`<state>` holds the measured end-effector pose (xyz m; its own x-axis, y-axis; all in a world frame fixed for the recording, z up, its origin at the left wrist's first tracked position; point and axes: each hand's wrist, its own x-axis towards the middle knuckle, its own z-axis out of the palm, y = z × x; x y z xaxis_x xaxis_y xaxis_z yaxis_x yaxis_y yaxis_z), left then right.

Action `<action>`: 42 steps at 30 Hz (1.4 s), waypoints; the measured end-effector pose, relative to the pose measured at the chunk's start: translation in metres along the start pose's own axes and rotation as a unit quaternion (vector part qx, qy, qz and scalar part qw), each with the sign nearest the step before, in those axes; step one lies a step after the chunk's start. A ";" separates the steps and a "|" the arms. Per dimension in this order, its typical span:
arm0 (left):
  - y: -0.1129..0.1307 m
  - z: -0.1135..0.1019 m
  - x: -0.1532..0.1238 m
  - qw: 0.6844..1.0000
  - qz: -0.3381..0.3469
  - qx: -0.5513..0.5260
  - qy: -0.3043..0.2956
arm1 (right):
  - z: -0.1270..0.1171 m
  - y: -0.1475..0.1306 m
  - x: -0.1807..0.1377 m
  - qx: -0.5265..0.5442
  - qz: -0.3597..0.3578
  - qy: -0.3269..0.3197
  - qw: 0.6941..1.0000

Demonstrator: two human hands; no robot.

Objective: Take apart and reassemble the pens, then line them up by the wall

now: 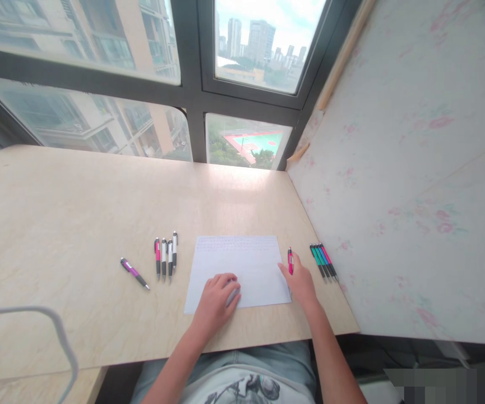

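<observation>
My left hand (219, 297) rests on the lower left part of a white sheet of paper (254, 275), its fingers bent and slightly apart. Rows of small handwriting run along the top of the sheet. Just past the right edge of the paper, a pink pen (290, 261) with a dark grip lies on the desk, clicker pointing away from me. My right hand (302, 283) straddles this pen, thumb to its left and index finger along its right; the thumb stands apart from the barrel. The pen's lower end is partly hidden by the hand.
Several pens (323, 262), green, blue and pink, lie side by side near the wall (414, 185). Left of the paper are a pink pen (157, 258), white pens (170, 260) and a slanted purple pen (134, 273). A grey cable (59, 325) curves at lower left.
</observation>
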<state>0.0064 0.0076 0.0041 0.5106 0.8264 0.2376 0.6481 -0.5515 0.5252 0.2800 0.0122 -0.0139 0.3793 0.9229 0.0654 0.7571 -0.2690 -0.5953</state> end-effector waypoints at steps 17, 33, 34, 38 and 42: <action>-0.002 0.003 -0.001 1.000 -0.001 -0.008 0.003 | -0.018 0.010 -0.006 -0.094 0.024 -0.028 0.995; -0.002 0.001 0.002 1.000 -0.005 -0.010 -0.002 | -0.018 -0.014 -0.020 -0.186 0.100 -0.009 0.977; -0.002 0.001 0.002 1.000 -0.005 -0.009 -0.003 | -0.021 -0.011 -0.017 -0.191 0.105 -0.005 0.976; -0.003 0.002 0.002 1.000 -0.001 -0.010 -0.003 | -0.032 0.001 -0.009 -0.226 0.115 0.005 0.967; -0.004 0.003 0.002 1.000 -0.001 -0.010 -0.001 | -0.033 0.000 -0.007 -0.236 0.111 -0.008 0.965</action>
<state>0.0063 0.0111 0.0002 0.5110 0.8270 0.2345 0.6374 -0.5476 0.5421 0.2945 -0.0033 0.0122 0.5546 0.8313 -0.0370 0.8174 -0.5526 -0.1626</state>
